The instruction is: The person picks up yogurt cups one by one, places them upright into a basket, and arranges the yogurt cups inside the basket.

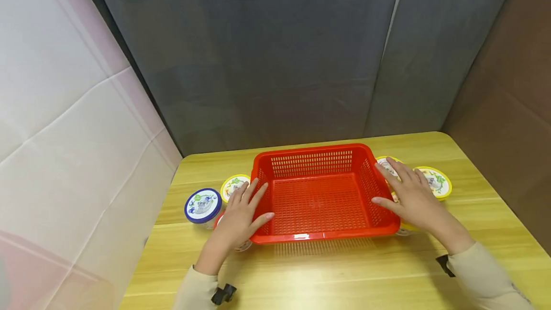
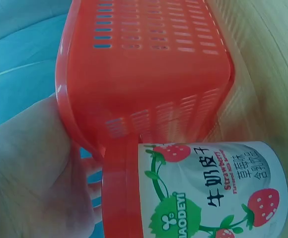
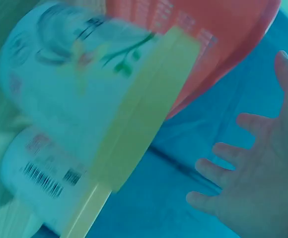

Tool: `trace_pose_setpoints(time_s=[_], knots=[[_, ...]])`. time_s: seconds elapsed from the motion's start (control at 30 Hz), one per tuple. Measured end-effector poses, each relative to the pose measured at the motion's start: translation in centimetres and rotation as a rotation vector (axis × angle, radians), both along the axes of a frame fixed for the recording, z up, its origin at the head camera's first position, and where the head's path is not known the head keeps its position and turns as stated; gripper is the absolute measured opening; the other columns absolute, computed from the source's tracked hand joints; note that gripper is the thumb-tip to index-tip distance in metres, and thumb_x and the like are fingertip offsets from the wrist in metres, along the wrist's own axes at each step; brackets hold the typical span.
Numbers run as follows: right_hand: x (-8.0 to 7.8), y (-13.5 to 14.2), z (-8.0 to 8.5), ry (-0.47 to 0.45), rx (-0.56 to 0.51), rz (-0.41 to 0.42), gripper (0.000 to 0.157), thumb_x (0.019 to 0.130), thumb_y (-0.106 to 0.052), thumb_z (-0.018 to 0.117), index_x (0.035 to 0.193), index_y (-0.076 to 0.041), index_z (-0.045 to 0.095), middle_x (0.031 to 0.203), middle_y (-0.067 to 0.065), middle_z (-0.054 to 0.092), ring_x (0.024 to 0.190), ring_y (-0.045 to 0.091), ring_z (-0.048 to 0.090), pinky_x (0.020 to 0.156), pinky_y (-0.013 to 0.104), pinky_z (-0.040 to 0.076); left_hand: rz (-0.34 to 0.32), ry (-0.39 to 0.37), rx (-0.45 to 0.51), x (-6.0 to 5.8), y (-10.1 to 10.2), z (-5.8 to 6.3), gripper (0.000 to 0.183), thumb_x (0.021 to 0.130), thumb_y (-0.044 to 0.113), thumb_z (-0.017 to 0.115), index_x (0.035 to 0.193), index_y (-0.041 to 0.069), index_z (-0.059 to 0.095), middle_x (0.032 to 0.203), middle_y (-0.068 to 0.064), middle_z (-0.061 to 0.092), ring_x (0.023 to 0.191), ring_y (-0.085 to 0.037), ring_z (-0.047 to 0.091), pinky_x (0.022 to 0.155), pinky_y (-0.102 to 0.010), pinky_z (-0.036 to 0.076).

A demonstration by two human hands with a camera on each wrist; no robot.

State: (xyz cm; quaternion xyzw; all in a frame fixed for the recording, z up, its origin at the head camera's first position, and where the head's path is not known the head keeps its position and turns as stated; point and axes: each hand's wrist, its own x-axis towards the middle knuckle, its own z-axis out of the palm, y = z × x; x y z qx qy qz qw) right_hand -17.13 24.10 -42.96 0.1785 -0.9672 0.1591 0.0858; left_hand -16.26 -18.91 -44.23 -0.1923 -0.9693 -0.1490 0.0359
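A red plastic basket with slotted walls stands upright on the table, nothing inside it. My left hand lies at its left rim, fingers extended and thumb over the edge. Beneath that hand is a red-lidded strawberry milk tub, mostly covered in the head view. Farther left are a blue-lidded tub and a yellow-lidded tub. My right hand spreads its fingers by the right rim, above yellow-lidded tubs; one lid shows beside it. Two such tubs, the nearer one larger, appear in the right wrist view.
The wooden table runs up to a dark grey partition at the back. A white panel borders the left side and a brown panel the right.
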Motion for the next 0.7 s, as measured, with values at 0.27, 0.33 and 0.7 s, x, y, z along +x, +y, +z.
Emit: trace_pose_setpoints(time_s=[0.27, 0.33, 0.7], knots=[[0.8, 2.5, -0.4, -0.013, -0.038, -0.034, 0.087, 0.088, -0.051, 0.067, 0.158, -0.023, 0.025, 0.162, 0.021, 0.022, 0.14, 0.052, 0.028, 0.112, 0.074, 0.015, 0.023, -0.023, 0.025, 0.1, -0.6, -0.4, 0.078, 0.095, 0.057, 0.053, 0.159, 0.025, 0.023, 0.167, -0.01, 0.02, 0.153, -0.04, 0.016, 0.124, -0.06, 0.014], [1.1, 3.0, -0.7, -0.022, -0.04, -0.038, 0.088, 0.088, -0.052, 0.068, 0.158, -0.021, 0.025, 0.162, 0.023, 0.022, 0.14, 0.052, 0.027, 0.111, 0.074, 0.015, 0.027, -0.034, 0.025, 0.1, -0.7, -0.4, 0.077, 0.095, 0.058, 0.052, 0.159, 0.026, 0.022, 0.167, -0.009, 0.02, 0.154, -0.039, 0.016, 0.125, -0.059, 0.013], [2.4, 5.0, -2.6, -0.003, -0.045, -0.057, 0.079, 0.092, -0.049, 0.064, 0.156, -0.018, 0.03, 0.159, 0.024, 0.027, 0.139, 0.051, 0.029, 0.104, 0.074, 0.021, 0.022, -0.023, 0.027, 0.0, -0.7, -0.4, 0.077, 0.096, 0.056, 0.053, 0.159, 0.023, 0.024, 0.166, -0.01, 0.022, 0.154, -0.04, 0.016, 0.125, -0.06, 0.014]])
